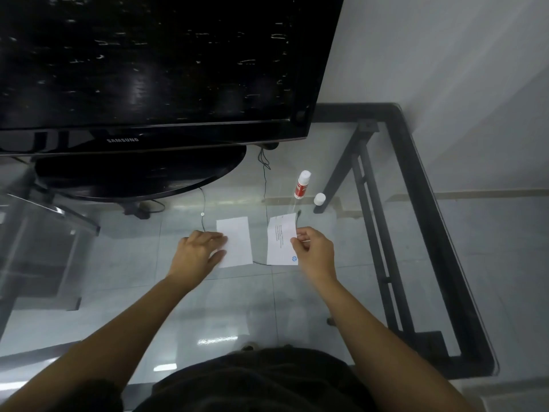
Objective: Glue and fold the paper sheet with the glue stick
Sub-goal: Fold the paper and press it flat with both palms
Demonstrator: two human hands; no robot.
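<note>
From the head camera, a clear glass table with a black metal frame [421, 185] fills the scene, with a large black flat-screen television [148, 69] standing on its far left part. Two white paper pieces lie near the middle of the glass. The blank white paper sheet [236, 240] is on the left, flat on the table, and the left hand [197, 252] rests spread on its left edge, fingers flat and not gripping. Just to the right, apart from it, is the printed white paper sheet [280, 242] with lines of small text and a blue logo at its near corner; its right side is raised, pinched between the thumb and fingers of the right hand [312, 248]. Farther away, beyond that sheet, the white glue stick with a red label [302, 184] stands upright and uncapped on the glass, and its small white cap [319, 199] stands just to its right, apart from it
</note>
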